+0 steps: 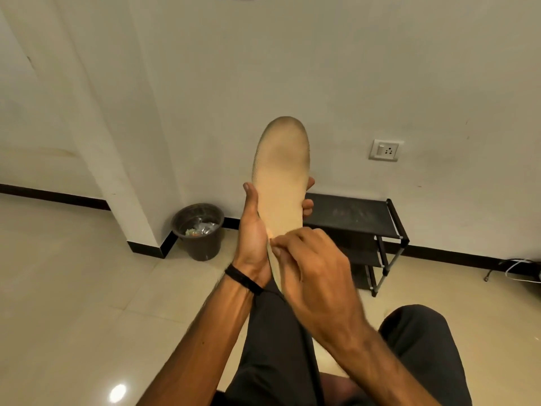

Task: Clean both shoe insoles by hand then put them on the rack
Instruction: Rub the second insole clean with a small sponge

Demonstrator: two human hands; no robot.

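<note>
My right hand (314, 260) nearest, fingers curled, picking at heel end of beige foam insole (282, 183). My left hand (254, 230) grips insole upright, dirty toe up. Cleaning step, first insole. Next: rub grime off toe. Black metal-frame rack (351, 218) beyond, by wall.

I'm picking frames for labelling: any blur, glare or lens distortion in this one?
Head view: the right hand is slightly motion-blurred, while the insole and left hand are sharper; a lamp glare spot shines on the floor tiles; wide-angle distortion slants the wall corner.
</note>
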